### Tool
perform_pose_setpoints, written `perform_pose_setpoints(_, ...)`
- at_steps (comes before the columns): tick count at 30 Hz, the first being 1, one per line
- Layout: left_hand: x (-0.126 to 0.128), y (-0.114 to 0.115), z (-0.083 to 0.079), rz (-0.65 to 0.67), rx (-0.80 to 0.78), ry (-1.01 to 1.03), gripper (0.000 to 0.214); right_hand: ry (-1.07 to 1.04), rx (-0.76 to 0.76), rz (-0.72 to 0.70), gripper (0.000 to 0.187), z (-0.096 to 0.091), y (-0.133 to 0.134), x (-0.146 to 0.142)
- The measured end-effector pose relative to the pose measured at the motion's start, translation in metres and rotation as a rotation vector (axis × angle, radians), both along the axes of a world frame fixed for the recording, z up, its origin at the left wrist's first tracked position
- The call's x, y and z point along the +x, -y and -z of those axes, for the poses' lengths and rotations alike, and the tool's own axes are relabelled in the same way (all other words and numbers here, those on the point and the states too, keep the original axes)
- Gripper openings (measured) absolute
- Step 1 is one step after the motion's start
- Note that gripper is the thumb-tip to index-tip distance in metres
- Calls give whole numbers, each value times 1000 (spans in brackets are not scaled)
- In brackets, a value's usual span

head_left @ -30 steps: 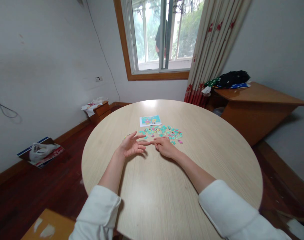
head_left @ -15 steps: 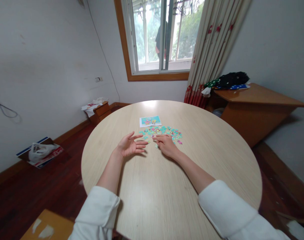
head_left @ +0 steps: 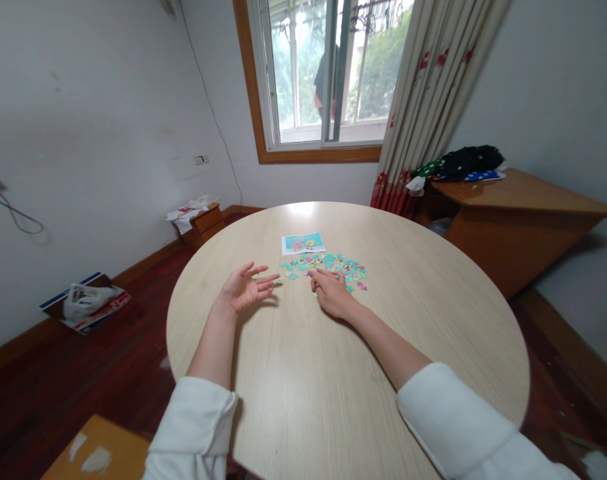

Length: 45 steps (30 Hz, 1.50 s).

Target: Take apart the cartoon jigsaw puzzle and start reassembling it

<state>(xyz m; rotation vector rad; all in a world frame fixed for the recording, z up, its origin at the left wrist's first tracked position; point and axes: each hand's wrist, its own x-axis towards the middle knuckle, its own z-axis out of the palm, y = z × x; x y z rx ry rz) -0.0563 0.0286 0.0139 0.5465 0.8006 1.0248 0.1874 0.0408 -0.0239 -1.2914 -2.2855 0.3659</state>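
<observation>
Nearest, the two white sleeves (head_left: 196,420) are pushed back, leaving both forearms bare over the round table (head_left: 303,387). The hands have drawn apart: a second ago their fingertips all but met, and now the left hand (head_left: 242,289) lies farther to the left, with bare tabletop between the two. That leaves the right hand (head_left: 332,293) alone at the loose jigsaw pieces (head_left: 356,273), with the left clear of them.

The left hand is turned palm up and inward, its fingers spread and slightly curled, pinching nothing that shows. A yellowish jigsaw piece (head_left: 278,283) lies by its fingertips, and more yellow shows behind the fingers; whether they touch cannot be told.

The right hand is palm down, wrist low, index finger stretched forward to the near edge of the scatter and the other fingers folded under. Its thumb side is partly hidden, so I cannot tell whether anything is pinched there. A pink jigsaw piece (head_left: 362,286) lies just to its right.

The mostly turquoise scatter fans out beyond and to the right of that fingertip. Past it, ahead of both hands, lies the printed picture sheet (head_left: 303,243), flat on the table.
</observation>
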Motion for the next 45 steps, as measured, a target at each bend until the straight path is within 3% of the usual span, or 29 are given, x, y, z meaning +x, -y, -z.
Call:
perform_pose_setpoints(6,21,0,1,78,-28,-54,22,72,-43,-20,25,-2,3,-2)
perform_pose_setpoints(14,4,1,-3,-150,-75,-25,19,76,-78,-27,26,-2,3,-1)
perform_pose_setpoints(17,5,0,-2,-174,-69,-28,17,50,-73,-31,27,-1,1,-1)
perform_pose_setpoints(25,24,-2,7,146,-24,-52,24,-75,-106,-205,27,-12,16,-14)
perform_pose_setpoints(28,26,-1,8,202,-21,-43,26,-145,-98,-263,25,-12,20,-19)
perform_pose_setpoints(30,28,0,7,209,-30,-56,27,-219,-63,-212,26,-10,17,-18)
perform_pose_setpoints(34,30,1,6,216,-70,-149,28,-311,31,52,29,-7,0,-4)
perform_pose_setpoints(38,25,2,1,131,-61,-231,21,-281,44,251,25,-7,-15,16)
perform_pose_setpoints(42,19,3,-4,28,-67,-302,16,-203,26,312,24,-5,-19,24)
perform_pose_setpoints(45,20,1,-3,-97,-65,-332,12,-154,56,238,24,-1,-18,21)
